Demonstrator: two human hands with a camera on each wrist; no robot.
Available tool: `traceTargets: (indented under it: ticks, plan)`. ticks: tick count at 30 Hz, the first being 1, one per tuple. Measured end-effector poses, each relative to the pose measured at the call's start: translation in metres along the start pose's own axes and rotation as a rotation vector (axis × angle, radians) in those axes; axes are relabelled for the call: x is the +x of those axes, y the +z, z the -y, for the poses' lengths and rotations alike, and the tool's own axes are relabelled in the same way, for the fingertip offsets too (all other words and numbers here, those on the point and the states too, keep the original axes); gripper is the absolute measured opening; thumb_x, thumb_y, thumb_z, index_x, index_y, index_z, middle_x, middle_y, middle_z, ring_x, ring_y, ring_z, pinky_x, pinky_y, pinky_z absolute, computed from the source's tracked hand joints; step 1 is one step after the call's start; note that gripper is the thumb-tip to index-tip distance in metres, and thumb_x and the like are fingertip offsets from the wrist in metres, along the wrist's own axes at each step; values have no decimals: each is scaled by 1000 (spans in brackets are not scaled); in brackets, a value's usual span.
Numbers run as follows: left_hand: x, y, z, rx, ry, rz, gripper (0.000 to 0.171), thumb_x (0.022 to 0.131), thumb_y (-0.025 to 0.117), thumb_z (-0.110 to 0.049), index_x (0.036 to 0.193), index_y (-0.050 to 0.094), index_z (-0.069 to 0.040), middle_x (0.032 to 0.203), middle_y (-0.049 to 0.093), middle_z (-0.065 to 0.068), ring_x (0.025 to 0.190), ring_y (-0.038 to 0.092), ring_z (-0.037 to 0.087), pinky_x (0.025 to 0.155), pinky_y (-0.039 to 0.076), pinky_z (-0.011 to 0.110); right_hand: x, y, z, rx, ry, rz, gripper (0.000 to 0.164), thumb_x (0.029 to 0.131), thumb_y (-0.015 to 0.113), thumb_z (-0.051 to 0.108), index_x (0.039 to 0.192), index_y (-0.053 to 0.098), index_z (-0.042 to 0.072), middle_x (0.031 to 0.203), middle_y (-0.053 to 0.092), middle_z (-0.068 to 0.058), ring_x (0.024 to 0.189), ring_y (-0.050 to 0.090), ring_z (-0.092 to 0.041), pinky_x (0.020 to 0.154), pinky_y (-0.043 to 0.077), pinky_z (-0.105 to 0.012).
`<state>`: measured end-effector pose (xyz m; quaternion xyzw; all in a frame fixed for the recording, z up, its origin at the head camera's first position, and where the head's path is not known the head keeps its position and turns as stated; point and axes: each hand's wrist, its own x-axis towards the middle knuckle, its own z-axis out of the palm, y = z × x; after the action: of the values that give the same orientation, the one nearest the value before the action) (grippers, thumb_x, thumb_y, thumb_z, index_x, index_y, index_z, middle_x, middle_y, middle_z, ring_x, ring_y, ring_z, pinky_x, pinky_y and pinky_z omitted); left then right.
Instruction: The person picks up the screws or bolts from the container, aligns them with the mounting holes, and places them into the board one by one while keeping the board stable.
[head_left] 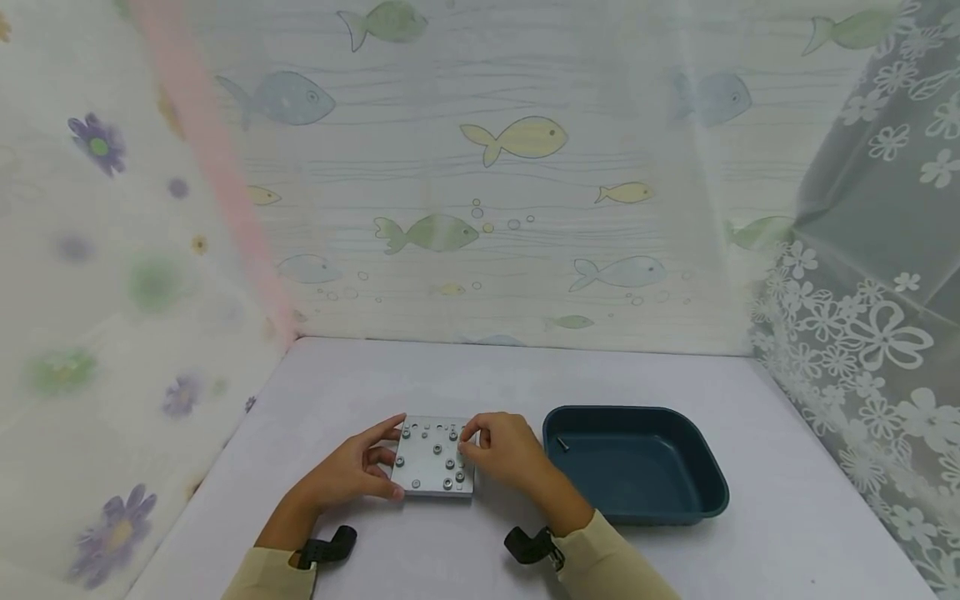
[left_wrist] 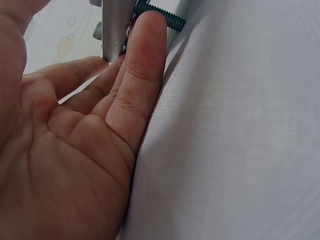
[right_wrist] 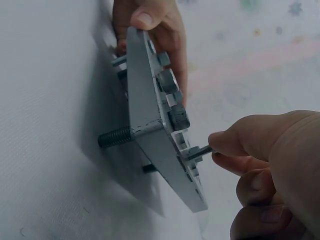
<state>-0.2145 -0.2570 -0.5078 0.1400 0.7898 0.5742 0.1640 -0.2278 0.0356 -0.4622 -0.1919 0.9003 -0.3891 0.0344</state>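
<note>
A silver metal plate (head_left: 426, 471) with several socket-head bolts in it stands raised on the table in the head view. Threaded bolt ends (right_wrist: 115, 136) stick out of its underside in the right wrist view. My left hand (head_left: 341, 472) grips the plate's left side, thumb at the near corner and fingers toward the far one. My right hand (head_left: 506, 450) is over the plate's right edge. Its thumb and index finger pinch a thin metal screw (right_wrist: 202, 152) at the plate's top face; the end between the fingertips is hidden.
A dark blue tray (head_left: 645, 508) stands right of the plate, close to my right forearm. One small screw (head_left: 562, 444) lies inside it at the left. The white table (head_left: 450, 375) ends at a fish-print curtain (head_left: 517, 250) behind, with more curtains at both sides.
</note>
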Motion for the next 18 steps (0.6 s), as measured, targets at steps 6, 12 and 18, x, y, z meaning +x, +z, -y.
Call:
traceTargets:
  ticks: [6, 12, 18]
  plan:
    - [-1, 0, 0, 8, -4, 0, 116, 70, 95, -10, 165, 27, -19, 157, 40, 18, 111, 65, 26, 85, 61, 28, 1, 4, -3, -46, 13, 11, 4, 93, 75, 28, 96, 77, 25, 57, 50, 8, 49, 46, -9, 44, 33, -23]
    - [0, 0, 0, 2, 10, 1, 114, 72, 94, -8, 165, 28, -18, 157, 40, 20, 110, 65, 26, 85, 61, 27, 1, 7, -4, -81, 44, 29, 3, 92, 77, 28, 95, 77, 27, 59, 51, 8, 50, 48, -9, 44, 35, -24]
    - [-1, 1, -1, 5, 21, 6, 112, 73, 93, -7, 164, 29, -17, 157, 38, 24, 109, 64, 28, 84, 61, 27, 0, 7, -4, -94, 48, 30, 3, 91, 77, 28, 93, 76, 26, 61, 52, 7, 52, 49, -10, 45, 37, -24]
